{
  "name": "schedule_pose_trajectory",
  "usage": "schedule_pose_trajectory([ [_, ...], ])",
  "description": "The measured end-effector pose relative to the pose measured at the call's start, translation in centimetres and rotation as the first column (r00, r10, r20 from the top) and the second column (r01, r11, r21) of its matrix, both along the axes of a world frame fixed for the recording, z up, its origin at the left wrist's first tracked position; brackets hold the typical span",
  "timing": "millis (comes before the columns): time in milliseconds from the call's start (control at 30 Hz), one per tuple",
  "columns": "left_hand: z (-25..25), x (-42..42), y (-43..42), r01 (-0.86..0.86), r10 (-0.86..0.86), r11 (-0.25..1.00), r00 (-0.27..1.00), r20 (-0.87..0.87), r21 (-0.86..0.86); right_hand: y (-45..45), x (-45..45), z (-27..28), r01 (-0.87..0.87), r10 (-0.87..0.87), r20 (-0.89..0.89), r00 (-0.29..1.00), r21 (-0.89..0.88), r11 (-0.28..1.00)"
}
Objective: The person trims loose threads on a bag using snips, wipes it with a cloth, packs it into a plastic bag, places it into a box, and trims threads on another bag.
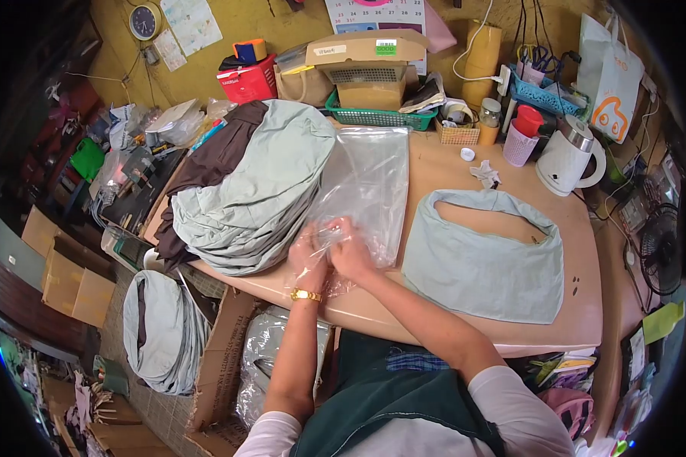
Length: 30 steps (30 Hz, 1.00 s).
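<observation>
My left hand (308, 255), with a gold watch at the wrist, and my right hand (350, 250) are close together near the table's front edge. Both have their fingers closed on thin clear plastic bag film, which partly covers them. Behind them a stack of clear plastic bags (373, 175) lies flat on the table. Left of the hands is a big pile of folded pale green cloth pieces (251, 183), beside dark brown cloth (213, 148). To the right a single pale green cloth piece (484, 278) lies flat, with a wide opening at its top.
An open cardboard box (225, 358) below the table holds plastic-wrapped cloth (270, 365). More pale green cloth (164, 335) stands at the left. Along the back are a green basket (381, 118), a pink cup (520, 145) and a white kettle (568, 156). A fan (661, 247) stands at right.
</observation>
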<state>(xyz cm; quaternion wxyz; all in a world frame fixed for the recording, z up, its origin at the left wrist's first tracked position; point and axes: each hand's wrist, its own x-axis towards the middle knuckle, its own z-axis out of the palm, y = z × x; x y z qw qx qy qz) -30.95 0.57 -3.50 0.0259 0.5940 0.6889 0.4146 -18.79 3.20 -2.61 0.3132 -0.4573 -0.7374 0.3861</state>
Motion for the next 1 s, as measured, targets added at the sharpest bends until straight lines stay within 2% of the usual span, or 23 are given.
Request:
schedule_pose_trajectory([
  [33,0.1,-0.3,0.3,-0.012,0.006,0.999,0.989,0.147,0.041,-0.6,0.0,-0.4,-0.001,0.001,0.004,1.000,0.000,1.000],
  [67,0.2,-0.7,0.5,-0.030,0.005,0.996,0.957,0.289,0.081,-1.2,-0.2,-0.8,-0.048,0.000,0.275,0.961,0.171,0.984],
  [100,-0.1,-1.4,0.9,0.008,-0.024,0.999,0.940,0.341,0.050,-1.3,-0.5,-1.3,-0.137,-0.050,0.518,0.854,0.316,0.939],
  [200,-1.8,-1.2,0.2,-0.061,0.054,0.998,0.971,0.231,0.022,-0.4,-2.2,-2.6,-0.108,-0.142,0.547,0.825,0.399,0.911],
  [333,-3.4,-1.9,-0.8,-0.043,0.016,0.993,0.972,0.234,0.110,-0.6,-2.3,-1.8,-0.114,-0.081,0.536,0.840,0.321,0.940],
  [400,-3.0,-1.8,-2.1,0.037,-0.055,0.998,0.798,0.600,0.044,-0.7,-1.7,0.1,-0.168,0.009,0.615,0.788,0.202,0.965],
  [433,-2.5,-1.6,-2.8,0.036,-0.055,0.998,0.798,0.600,0.044,-0.5,-1.7,-0.3,-0.168,0.009,0.615,0.789,0.202,0.965],
  [500,-1.3,-1.2,-4.6,0.142,0.038,0.932,0.877,0.480,-0.333,-0.1,-1.9,-1.7,-0.121,-0.098,0.574,0.813,0.332,0.935],
  [533,-0.9,0.0,-5.6,0.145,0.034,0.932,0.878,0.478,-0.332,0.4,-2.0,-2.2,-0.118,-0.101,0.572,0.814,0.334,0.935],
  [600,-1.0,3.1,-7.4,0.185,-0.104,0.983,0.512,0.853,0.009,1.8,-2.0,-1.9,-0.063,-0.081,0.485,0.871,0.274,0.960],
  [633,-1.2,3.3,-7.8,0.184,-0.105,0.983,0.514,0.852,0.010,2.1,-2.1,-1.4,-0.063,-0.081,0.483,0.872,0.276,0.959],
  [700,-1.2,3.8,-8.7,0.220,-0.134,0.972,0.234,0.963,0.082,2.1,-2.3,-0.6,-0.111,-0.050,0.626,0.778,0.215,0.970],
  [733,-0.8,3.7,-8.7,0.220,-0.135,0.972,0.235,0.963,0.082,1.9,-2.4,-0.8,-0.110,-0.051,0.625,0.779,0.216,0.970],
  [800,0.4,2.7,-8.1,0.241,0.013,0.969,0.164,0.986,-0.053,1.1,-2.8,-0.6,-0.079,-0.109,0.578,0.809,0.291,0.954],
  [833,-0.2,2.0,-7.8,0.237,0.007,0.971,0.078,0.997,-0.025,0.5,-2.6,-0.5,-0.086,-0.103,0.579,0.809,0.290,0.953],
  [867,-0.4,1.6,-7.5,0.228,0.012,0.973,0.075,0.997,-0.029,-0.2,-2.0,-0.5,-0.147,-0.017,0.594,0.804,0.227,0.963],
  [900,-0.4,1.3,-7.3,0.238,0.042,0.969,0.138,0.990,-0.074,-1.4,-1.2,-0.1,-0.208,0.071,0.605,0.793,0.159,0.965],
  [933,-0.9,1.0,-7.3,0.247,0.068,0.962,0.201,0.977,-0.117,-2.5,-0.4,0.3,-0.216,0.081,0.607,0.790,0.153,0.964],
  [967,-2.6,0.1,-6.9,0.243,0.063,0.963,0.203,0.977,-0.113,-3.8,0.5,0.7,-0.272,0.137,0.601,0.787,0.140,0.952],
  [1000,-2.2,0.3,-7.3,0.239,0.067,0.964,0.201,0.977,-0.116,-4.8,1.1,1.4,-0.326,0.192,0.593,0.782,0.127,0.937],
])
